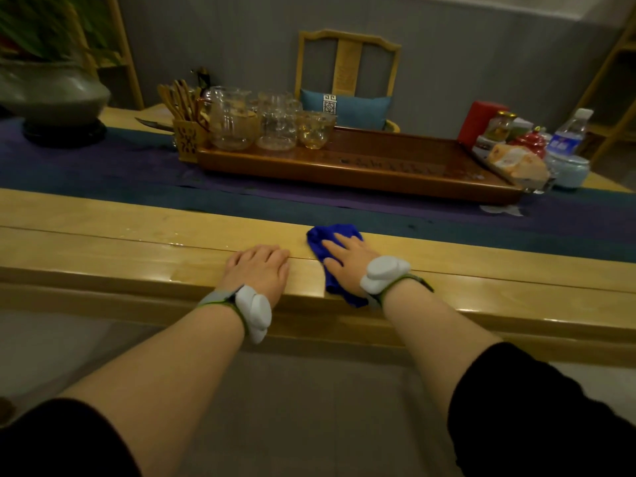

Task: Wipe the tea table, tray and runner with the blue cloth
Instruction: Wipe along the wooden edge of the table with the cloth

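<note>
Pressing my right hand flat on the blue cloth, near table edge.
The cloth's long axis runs from edge toward runner; my left hand rests flat, empty, beside it.

The wooden table carries a dark runner, blue cloth and plant pot.

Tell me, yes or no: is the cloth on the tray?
No. The cloth lies under the right hand on the table's near edge, apart from the tray.
</note>
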